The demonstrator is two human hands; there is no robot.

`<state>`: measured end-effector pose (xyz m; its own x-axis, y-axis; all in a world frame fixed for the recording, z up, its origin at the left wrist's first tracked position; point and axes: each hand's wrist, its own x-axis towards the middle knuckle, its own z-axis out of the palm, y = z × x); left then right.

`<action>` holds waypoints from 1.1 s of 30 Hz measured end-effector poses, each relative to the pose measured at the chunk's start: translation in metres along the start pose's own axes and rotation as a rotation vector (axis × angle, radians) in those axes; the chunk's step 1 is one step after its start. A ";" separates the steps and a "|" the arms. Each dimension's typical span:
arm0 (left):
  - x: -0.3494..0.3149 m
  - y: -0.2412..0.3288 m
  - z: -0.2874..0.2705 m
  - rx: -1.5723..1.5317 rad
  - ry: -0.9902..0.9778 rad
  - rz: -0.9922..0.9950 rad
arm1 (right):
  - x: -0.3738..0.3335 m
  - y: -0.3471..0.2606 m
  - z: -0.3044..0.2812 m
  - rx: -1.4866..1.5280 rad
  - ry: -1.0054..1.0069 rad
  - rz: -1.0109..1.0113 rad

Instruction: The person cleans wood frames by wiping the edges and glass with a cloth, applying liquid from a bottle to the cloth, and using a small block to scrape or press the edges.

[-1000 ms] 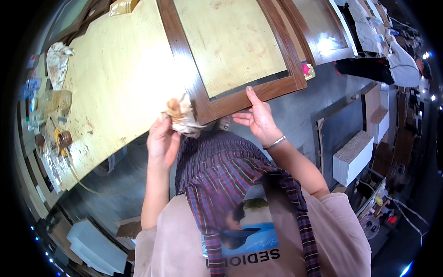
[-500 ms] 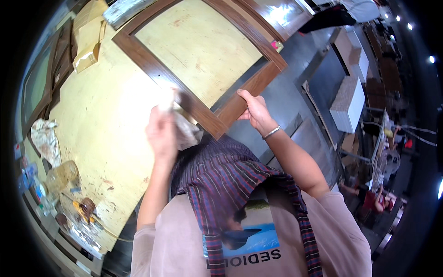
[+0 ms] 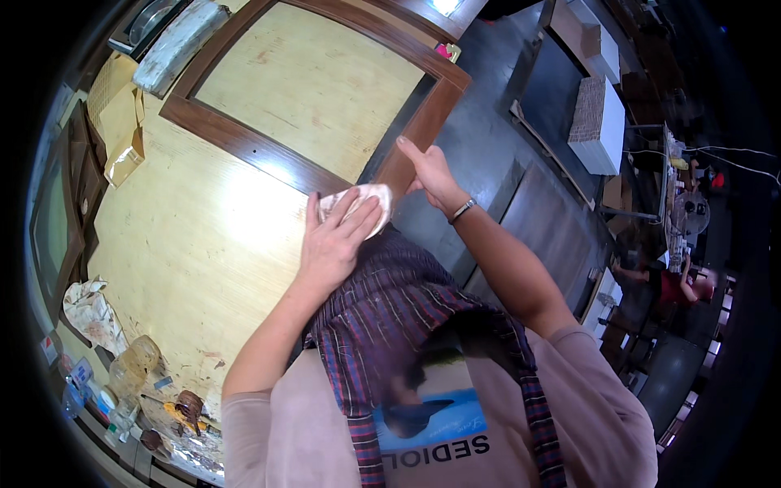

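A brown wooden frame [image 3: 224, 132] lies on the pale worktable [image 3: 171, 236], and the tabletop shows through its opening. My left hand [image 3: 332, 244] presses a crumpled, stained white cloth [image 3: 376, 203] onto the frame's near corner, its fingers laid across the cloth. The cloth and fingers hide that corner. Further right, my right hand [image 3: 434, 179] grips the outer edge of the frame's right-hand rail, thumb on top and the other fingers mostly hidden beneath.
Left on the table are cardboard [image 3: 126, 154], another stained cloth [image 3: 93, 313], a plastic jug [image 3: 138, 362] and a brown-coated pot [image 3: 189, 404]. A whitish block [image 3: 175, 53] lies beyond. White-faced boards [image 3: 598, 126] are stacked at right; a person in red [image 3: 679, 285] is farther off.
My left hand has brought the cloth rightward onto the frame's near corner and pressed it down. My right hand keeps its grip on the rail. The view has shifted.
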<state>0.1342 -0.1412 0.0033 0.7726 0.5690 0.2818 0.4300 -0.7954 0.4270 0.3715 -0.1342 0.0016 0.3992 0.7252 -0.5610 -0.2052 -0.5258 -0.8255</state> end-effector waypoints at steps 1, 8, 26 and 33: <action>-0.006 -0.003 -0.010 0.043 -0.006 0.032 | 0.005 0.006 -0.003 -0.010 -0.004 0.003; 0.006 0.012 0.000 0.018 -0.009 0.075 | 0.020 0.021 -0.006 -0.015 -0.033 -0.015; -0.051 -0.002 -0.014 -1.384 0.181 -0.962 | 0.006 0.010 -0.002 0.013 -0.055 -0.026; -0.040 -0.009 -0.050 -1.531 0.683 -1.073 | -0.051 0.028 -0.002 -0.204 -0.367 0.145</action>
<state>0.0755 -0.1462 0.0308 0.0834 0.8728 -0.4810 -0.4608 0.4617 0.7580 0.3470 -0.1863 0.0072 0.0278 0.7283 -0.6847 -0.0407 -0.6835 -0.7288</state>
